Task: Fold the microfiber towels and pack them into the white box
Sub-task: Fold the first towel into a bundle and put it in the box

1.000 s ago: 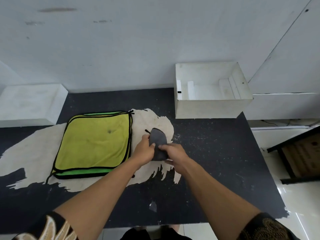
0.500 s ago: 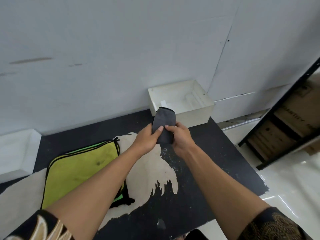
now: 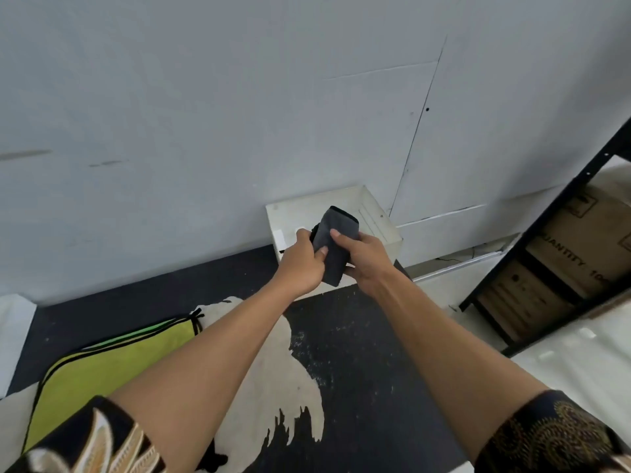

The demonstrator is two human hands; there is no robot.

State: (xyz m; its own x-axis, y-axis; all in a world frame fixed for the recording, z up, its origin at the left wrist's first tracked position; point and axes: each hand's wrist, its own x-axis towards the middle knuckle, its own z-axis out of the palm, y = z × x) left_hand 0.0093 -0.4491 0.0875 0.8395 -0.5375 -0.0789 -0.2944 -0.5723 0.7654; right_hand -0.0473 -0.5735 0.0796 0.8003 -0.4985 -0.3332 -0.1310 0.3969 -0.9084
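- Yellow-green towel (image 3: 112, 367), black-edged, lies flat on black table (image 3: 358, 353) at far left, partly hidden by L forearm.
- L hand (image 3: 300, 264): fingers curled round folded grey towel (image 3: 336, 247), thumb on its front.
- Grey towel held off the table btwn both hands, in front of white box (image 3: 382, 223) by the wall, not yet inside.
- R hand (image 3: 367, 261) grips the same towel from the opp. side.
- Black shelf (image 3: 532, 268) w/ cardboard cartons (image 3: 587, 240) at far right.

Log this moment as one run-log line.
stage: packing | left hand: grips folded grey towel | right hand: grips it too | position: over white box, not yet released | yellow-green towel: flat on table
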